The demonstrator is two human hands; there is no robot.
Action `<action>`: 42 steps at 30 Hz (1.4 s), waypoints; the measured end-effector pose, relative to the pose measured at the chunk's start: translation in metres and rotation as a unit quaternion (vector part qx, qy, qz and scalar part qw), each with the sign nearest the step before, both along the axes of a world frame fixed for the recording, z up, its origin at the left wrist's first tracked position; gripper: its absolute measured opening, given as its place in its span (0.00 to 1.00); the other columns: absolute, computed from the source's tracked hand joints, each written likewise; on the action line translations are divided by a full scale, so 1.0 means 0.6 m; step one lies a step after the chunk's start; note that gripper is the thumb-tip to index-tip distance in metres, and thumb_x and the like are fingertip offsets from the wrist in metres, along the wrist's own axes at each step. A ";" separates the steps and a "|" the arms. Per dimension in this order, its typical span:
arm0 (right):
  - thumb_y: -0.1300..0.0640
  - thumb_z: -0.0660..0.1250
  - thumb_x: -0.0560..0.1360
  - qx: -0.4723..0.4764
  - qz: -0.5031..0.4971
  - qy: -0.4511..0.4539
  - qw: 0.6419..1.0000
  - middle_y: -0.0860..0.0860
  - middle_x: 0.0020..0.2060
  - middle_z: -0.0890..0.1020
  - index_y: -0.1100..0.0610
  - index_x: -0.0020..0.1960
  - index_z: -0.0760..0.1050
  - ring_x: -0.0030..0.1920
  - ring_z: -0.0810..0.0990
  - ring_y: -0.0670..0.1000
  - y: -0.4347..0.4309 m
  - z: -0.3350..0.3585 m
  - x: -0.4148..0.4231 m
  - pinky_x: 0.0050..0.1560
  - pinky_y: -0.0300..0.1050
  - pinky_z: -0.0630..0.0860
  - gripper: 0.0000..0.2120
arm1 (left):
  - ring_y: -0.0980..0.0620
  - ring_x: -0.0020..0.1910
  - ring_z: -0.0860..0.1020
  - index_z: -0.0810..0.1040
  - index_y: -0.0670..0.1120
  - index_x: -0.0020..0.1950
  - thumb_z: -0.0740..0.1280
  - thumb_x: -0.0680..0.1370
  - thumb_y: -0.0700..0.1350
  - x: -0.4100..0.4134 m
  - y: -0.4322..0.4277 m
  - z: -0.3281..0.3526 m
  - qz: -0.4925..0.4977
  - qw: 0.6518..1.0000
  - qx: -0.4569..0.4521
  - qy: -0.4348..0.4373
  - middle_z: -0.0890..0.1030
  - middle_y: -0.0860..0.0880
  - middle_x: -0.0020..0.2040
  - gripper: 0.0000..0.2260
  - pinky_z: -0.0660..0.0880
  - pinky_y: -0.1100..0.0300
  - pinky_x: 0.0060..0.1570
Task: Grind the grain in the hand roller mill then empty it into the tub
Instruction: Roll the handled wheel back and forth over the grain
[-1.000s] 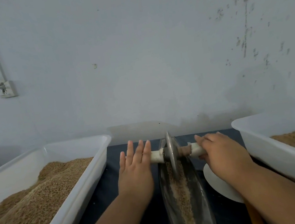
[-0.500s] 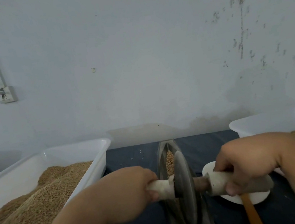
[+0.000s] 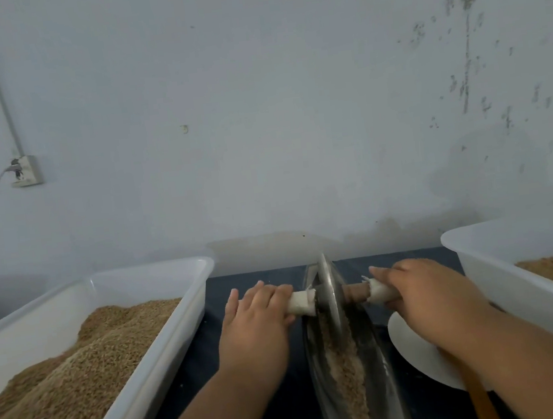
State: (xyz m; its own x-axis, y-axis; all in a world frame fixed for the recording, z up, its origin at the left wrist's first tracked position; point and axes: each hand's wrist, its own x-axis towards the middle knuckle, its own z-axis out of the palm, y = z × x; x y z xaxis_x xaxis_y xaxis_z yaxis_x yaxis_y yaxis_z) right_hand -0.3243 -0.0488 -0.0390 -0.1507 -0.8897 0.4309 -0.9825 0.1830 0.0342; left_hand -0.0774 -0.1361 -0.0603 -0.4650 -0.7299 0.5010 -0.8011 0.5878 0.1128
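Observation:
The hand roller mill is a metal wheel (image 3: 327,293) on an axle with cloth-wrapped handles, standing upright in a long boat-shaped metal trough (image 3: 388,372). The wheel sits near the trough's far end. Crushed grain (image 3: 344,367) lies along the trough bottom in front of it. My left hand (image 3: 256,318) grips the left handle (image 3: 301,304), fingers over the top and thumb below. My right hand (image 3: 418,289) grips the right handle (image 3: 377,292). A white tub (image 3: 503,273) with some brown grain stands at the right.
A large white tub (image 3: 166,346) heaped with grain stands at the left. A white plate (image 3: 411,342) and a wooden stick (image 3: 479,396) lie between trough and right tub, partly under my right arm. The wall is close behind, with a socket (image 3: 24,171) at the left.
The wheel rolled from the far end toward me, then back to the far end. My left hand's fingers went from straight over the handle to wrapped round it.

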 end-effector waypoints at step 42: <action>0.36 0.73 0.68 0.338 0.076 0.050 0.937 0.42 0.32 0.77 0.40 0.33 0.70 0.32 0.73 0.40 0.121 0.144 0.071 0.30 0.37 0.62 0.15 | 0.54 0.49 0.75 0.72 0.58 0.54 0.64 0.78 0.54 0.051 0.131 0.136 -0.078 0.955 0.097 -0.269 0.77 0.54 0.50 0.06 0.71 0.57 0.49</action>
State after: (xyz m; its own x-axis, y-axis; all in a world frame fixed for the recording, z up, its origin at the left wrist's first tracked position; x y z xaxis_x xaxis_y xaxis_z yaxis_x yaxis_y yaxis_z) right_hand -0.2816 0.0240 0.0475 0.0100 -0.9723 -0.2337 -0.9813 -0.0545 0.1845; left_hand -0.0470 -0.0578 0.0214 -0.7278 -0.6854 0.0219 -0.6782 0.7147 -0.1710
